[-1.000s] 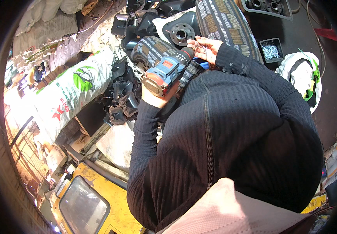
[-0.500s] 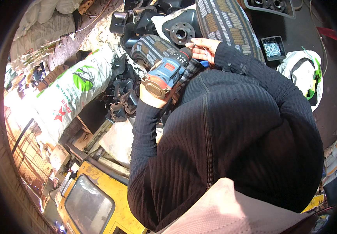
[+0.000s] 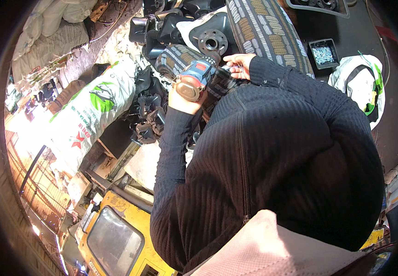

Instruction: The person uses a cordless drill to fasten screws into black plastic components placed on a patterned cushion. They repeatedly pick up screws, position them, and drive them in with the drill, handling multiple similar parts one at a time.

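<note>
Left hand (image 3: 183, 99): clenched around blue cordless driver (image 3: 198, 78) | Right hand (image 3: 239, 65): fingers pressed on patterned seat pad (image 3: 185, 57), steadying it | Step: fastening at the pad, beside black flange plate (image 3: 212, 42) | Next needs: bit squarely aligned; screw tray (image 3: 323, 53) well apart.

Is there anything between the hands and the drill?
Nothing visible. The left hand is wrapped right around the blue drill, gripping it. The right hand rests by the drill's front end, on the patterned cushion, with no object between them, though the drill's tip itself is hidden.
</note>
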The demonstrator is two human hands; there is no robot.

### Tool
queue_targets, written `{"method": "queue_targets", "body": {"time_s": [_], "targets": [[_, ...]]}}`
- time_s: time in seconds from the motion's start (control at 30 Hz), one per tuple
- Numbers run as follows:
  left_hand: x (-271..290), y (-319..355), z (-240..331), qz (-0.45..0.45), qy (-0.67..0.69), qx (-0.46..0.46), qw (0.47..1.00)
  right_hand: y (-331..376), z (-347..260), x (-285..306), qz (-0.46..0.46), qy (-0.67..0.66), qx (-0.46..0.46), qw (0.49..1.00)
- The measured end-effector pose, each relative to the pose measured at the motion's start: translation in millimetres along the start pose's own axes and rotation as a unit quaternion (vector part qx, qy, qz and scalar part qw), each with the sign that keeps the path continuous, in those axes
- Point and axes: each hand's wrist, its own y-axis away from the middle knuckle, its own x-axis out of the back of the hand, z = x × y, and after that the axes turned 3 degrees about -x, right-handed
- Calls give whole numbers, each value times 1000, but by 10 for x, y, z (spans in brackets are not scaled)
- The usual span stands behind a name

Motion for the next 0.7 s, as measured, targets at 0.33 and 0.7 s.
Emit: {"method": "queue_targets", "body": {"time_s": [0.33, 0.7], "targets": [[85, -374, 96, -105, -81, -63, 989, 759, -333, 174, -170, 1, 94, 981], [108, -510, 150, -141, -62, -31, 988, 1042, -775, 443, -66, -68, 174, 980]]}}
